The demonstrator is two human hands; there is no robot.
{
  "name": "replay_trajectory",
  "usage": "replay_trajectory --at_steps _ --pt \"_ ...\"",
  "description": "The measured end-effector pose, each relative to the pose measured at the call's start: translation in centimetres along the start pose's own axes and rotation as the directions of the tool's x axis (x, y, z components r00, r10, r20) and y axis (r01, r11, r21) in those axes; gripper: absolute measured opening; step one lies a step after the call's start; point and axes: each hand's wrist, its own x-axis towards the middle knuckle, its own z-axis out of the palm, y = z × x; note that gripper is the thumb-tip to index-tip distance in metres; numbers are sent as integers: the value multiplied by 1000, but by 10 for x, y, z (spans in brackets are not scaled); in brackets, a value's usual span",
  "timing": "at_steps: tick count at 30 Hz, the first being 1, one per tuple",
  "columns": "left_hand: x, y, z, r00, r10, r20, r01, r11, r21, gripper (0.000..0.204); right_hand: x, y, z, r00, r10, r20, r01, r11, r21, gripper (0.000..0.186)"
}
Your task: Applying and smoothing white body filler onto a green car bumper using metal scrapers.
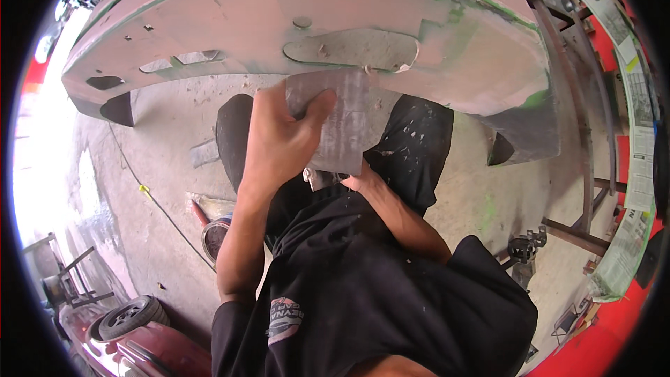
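My left hand (279, 132) is closed on a grey flat plate (342, 122), the thumb lying across its smudged face. The plate is in front of my body, and its top edge overlaps the lower edge of a large car bumper (244, 24). Patches of pink, green and grey cover the bumper, which has a long oval opening and smaller holes. Below the plate, my right hand (360, 179) is mostly hidden by it. Its visible fingers curl beside a small pale and dark item (321, 180), whose kind I cannot make out.
An open tin (215, 236) stands on the concrete floor at my left, beside a red-handled tool (199, 212). A dark cord (157, 202) crosses the floor. Metal stand bars (576, 237) and a newspaper-masked curved part (638, 146) are at right. A wheel (132, 318) lies at lower left.
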Motion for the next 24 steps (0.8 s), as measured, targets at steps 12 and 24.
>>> replay_trajectory --at_steps 12,24 --pt "11 10 22 1000 2 28 -4 998 60 20 -6 2 6 970 -54 -235 78 992 94 37" --pt "13 17 31 960 -273 64 280 920 -275 23 -19 -14 35 958 -173 -228 143 980 -140 47"
